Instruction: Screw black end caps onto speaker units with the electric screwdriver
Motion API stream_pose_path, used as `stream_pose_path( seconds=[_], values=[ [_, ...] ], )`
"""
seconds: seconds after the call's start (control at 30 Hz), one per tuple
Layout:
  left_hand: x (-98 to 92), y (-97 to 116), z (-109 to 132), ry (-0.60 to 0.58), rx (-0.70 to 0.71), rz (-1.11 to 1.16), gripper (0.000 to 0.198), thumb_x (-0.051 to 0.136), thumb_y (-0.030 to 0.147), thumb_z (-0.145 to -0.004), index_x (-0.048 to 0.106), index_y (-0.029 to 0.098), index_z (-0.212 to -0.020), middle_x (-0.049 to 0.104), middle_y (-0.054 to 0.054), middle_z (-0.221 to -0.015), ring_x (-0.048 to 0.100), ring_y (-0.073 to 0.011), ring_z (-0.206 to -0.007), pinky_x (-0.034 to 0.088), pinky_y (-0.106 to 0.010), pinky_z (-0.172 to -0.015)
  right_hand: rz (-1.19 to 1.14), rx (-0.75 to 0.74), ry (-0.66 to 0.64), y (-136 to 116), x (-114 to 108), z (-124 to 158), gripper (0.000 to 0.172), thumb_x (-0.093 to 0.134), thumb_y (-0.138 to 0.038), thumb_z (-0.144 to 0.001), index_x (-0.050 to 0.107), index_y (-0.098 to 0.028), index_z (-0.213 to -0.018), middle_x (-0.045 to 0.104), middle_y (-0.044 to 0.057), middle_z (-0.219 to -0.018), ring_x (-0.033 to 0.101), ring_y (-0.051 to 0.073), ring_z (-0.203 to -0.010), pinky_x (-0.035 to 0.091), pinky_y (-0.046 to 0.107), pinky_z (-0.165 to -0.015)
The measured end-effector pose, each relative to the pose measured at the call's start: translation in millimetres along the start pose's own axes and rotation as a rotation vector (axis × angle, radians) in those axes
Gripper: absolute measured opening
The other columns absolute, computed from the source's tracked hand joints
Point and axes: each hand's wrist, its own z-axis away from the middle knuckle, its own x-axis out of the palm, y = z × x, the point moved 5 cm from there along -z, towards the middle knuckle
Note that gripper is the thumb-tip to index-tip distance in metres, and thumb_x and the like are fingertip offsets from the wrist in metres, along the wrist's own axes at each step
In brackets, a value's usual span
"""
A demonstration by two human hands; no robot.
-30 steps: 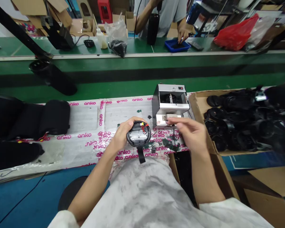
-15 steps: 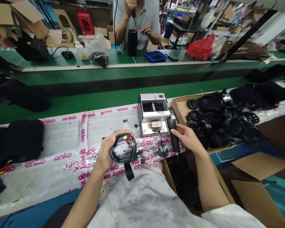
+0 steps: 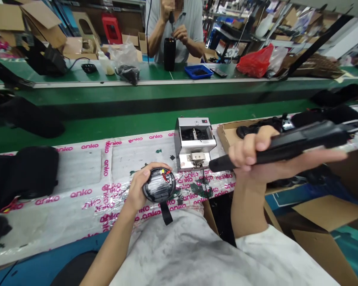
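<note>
Just in front of the silver screw feeder, our left hand grips a round black housing wrapped in clear film, with red and yellow wires on top and a black strap hanging down. Right of the feeder, our right hand curls around a black electric screwdriver, held above the desk. Behind the feeder's right side, a cardboard box holds black round parts; far beyond the feeder, a co-worker holds a black cylinder.
</note>
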Motion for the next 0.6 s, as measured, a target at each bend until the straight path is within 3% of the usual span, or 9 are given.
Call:
stream_pose_path(
  seconds=[0.07, 0.13, 0.23, 0.33, 0.43, 0.6],
  values=[
    [3.1, 1.4, -1.8, -0.021, 0.003, 0.004, 0.052, 0.052, 0.055, -0.105, 0.084, 0.015, -0.112, 0.082, -0.012, -0.114, 0.074, -0.0285, -0.103, 0.055, -0.033, -0.092, 0.26, -0.028, -0.006, 16.6, 18.0, 4.1, 0.087, 0.054, -0.101, -0.082, 0.079, -0.018, -0.09, 0.062, 0.004, -0.056, 0.053, 0.017, -0.038, 0.037, 0.028, -0.032],
    [5.8, 2.7, -3.7, -0.035, 0.003, 0.006, 0.052, 0.052, 0.055, -0.105, 0.084, 0.014, -0.11, 0.082, -0.013, -0.112, 0.074, -0.0289, -0.101, 0.055, -0.034, -0.091, 0.394, -0.02, 0.038, 33.9, 27.7, 11.7, 0.093, 0.047, -0.104, -0.081, 0.082, -0.018, -0.091, 0.066, 0.006, -0.059, 0.056, 0.018, -0.038, 0.038, 0.029, -0.032],
    [7.7, 3.7, -5.7, -0.039, -0.001, 0.001, 0.052, 0.052, 0.055, -0.105, 0.083, 0.013, -0.109, 0.083, -0.013, -0.11, 0.075, -0.029, -0.1, 0.055, -0.034, -0.09, 0.445, 0.067, 0.116, 55.0, 27.2, 19.8, 0.09, 0.049, -0.104, -0.08, 0.082, -0.02, -0.089, 0.07, 0.006, -0.06, 0.057, 0.018, -0.036, 0.039, 0.028, -0.03],
    [7.8, 4.0, -6.1, -0.042, 0.0, -0.002, 0.053, 0.052, 0.056, -0.105, 0.083, 0.012, -0.108, 0.083, -0.013, -0.109, 0.075, -0.0286, -0.099, 0.055, -0.034, -0.09, 0.384, 0.166, 0.146, 60.5, 20.9, 15.4, 0.093, 0.047, -0.106, -0.079, 0.081, -0.019, -0.083, 0.068, 0.006, -0.052, 0.053, 0.018, -0.029, 0.035, 0.027, -0.025],
    [7.7, 4.2, -5.5, -0.043, -0.006, -0.011, 0.054, 0.051, 0.056, -0.106, 0.083, 0.012, -0.108, 0.083, -0.013, -0.108, 0.074, -0.0278, -0.097, 0.054, -0.033, -0.09, 0.257, 0.26, 0.081, 45.5, 21.6, 0.8, 0.091, 0.047, -0.103, -0.082, 0.082, -0.019, -0.081, 0.062, 0.003, -0.044, 0.045, 0.016, -0.024, 0.03, 0.025, -0.022],
    [10.5, 6.2, -4.3, -0.05, -0.008, -0.022, 0.055, 0.049, 0.057, -0.108, 0.083, 0.014, -0.108, 0.083, -0.012, -0.109, 0.074, -0.0283, -0.099, 0.054, -0.034, -0.092, 0.169, 0.26, -0.082, -9.2, 50.3, -25.6, 0.059, 0.072, -0.076, -0.089, 0.084, -0.018, -0.093, 0.062, 0.001, -0.049, 0.054, 0.015, -0.032, 0.043, 0.025, -0.033]
  ],
)
